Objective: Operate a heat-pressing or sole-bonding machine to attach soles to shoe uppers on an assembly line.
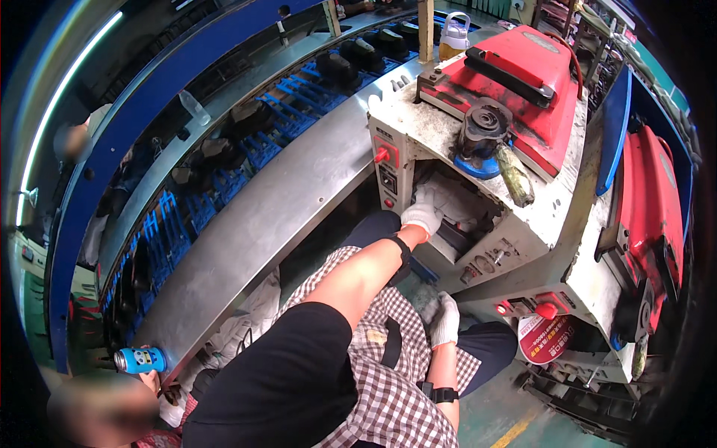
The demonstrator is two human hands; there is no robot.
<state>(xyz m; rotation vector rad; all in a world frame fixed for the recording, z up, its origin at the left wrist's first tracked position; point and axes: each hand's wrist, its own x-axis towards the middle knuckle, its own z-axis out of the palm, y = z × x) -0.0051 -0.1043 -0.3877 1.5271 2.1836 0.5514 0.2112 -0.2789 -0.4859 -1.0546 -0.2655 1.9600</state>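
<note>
My left hand (423, 216), in a white knit glove, is at the front opening of a cream-coloured machine (390, 123). Its fingers look stretched upward, beside whitish cloth (455, 200) inside the opening; whether they touch it is unclear. Lower down, between my lap and the machine's lower edge, my gloved right hand (446, 322) has its fingers curled together. What they hold, if anything, is hidden; a greyish patch (424, 301) lies beside them. On top of the machine are a red cover (526, 82) with a black handle and a dark round knob (488, 123).
A long metal ledge (254, 198) curves along my left, with a blue rack conveyor (287, 104) beyond. A second red-topped machine (650, 194) stands at right. Another person's hand (151, 381) is by a blue can (140, 360). A yellowish jug (453, 37) stands behind the machine.
</note>
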